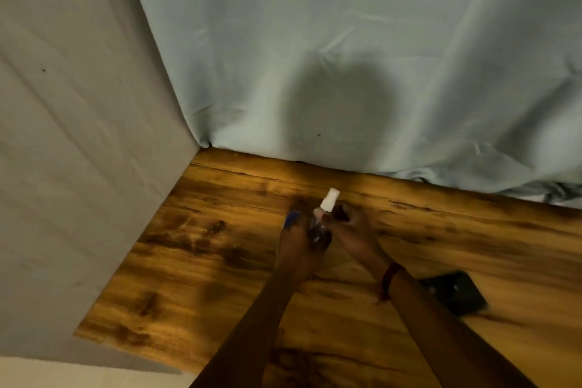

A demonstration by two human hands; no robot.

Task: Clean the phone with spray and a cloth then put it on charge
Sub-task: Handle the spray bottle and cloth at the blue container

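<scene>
A small clear spray bottle with a white cap [329, 200] stands tilted between both hands near the back of the wooden table [195, 277]. My left hand [300, 238] wraps the bottle's body, and a bit of blue [292, 218], perhaps a cloth, shows at its knuckles. My right hand [351, 228] pinches the bottle's neck just under the cap. The dark phone [456, 291] lies flat on the table to the right, partly behind my right forearm.
A pale blue-grey sheet [346, 57] hangs behind the table and bunches on its back edge. A grey cloth panel [72, 151] covers the left side. The table's left edge runs diagonally down to the floor [78, 376].
</scene>
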